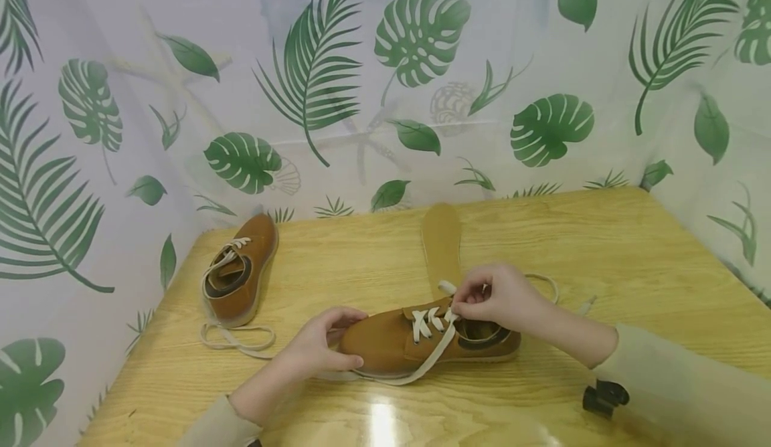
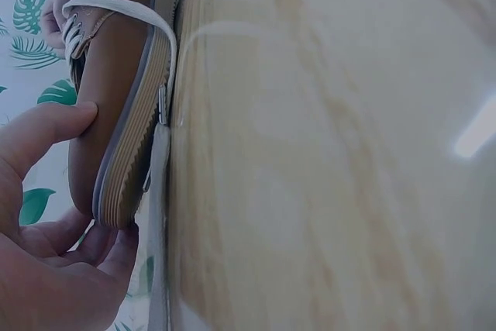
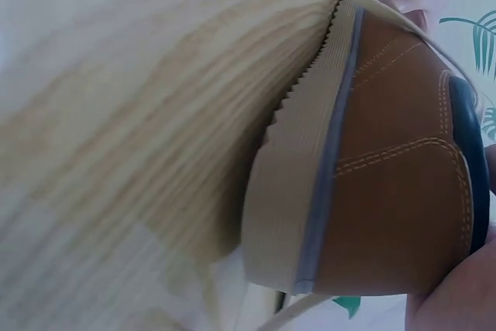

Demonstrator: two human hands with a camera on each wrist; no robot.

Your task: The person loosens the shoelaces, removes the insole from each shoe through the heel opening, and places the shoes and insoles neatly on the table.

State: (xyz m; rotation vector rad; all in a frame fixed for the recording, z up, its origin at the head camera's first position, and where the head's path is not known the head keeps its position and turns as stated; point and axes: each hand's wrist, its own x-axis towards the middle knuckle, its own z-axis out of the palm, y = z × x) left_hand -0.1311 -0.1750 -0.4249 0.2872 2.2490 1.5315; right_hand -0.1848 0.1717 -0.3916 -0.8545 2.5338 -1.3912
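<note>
A brown leather shoe (image 1: 376,343) with white laces lies on the table, toe to the left. My left hand (image 1: 319,346) grips its toe, thumb on the near side and fingers around the front; the left wrist view shows the thumb on the upper (image 2: 116,98) and fingertips at the ribbed sole. At the top eyelets, my right hand (image 1: 500,296) pinches the white lace (image 1: 450,314) between thumb and forefinger. One long lace end (image 1: 435,356) droops over the near side onto the table. The right wrist view shows the stitched heel (image 3: 387,215) close up.
A second brown shoe (image 1: 258,246) stands at the back left, its loose lace (image 1: 241,346) looped on the table (image 1: 602,253). Behind the first shoe lies a tan insole (image 1: 442,239). A leaf-patterned curtain (image 1: 482,159) hangs around the table's back and sides.
</note>
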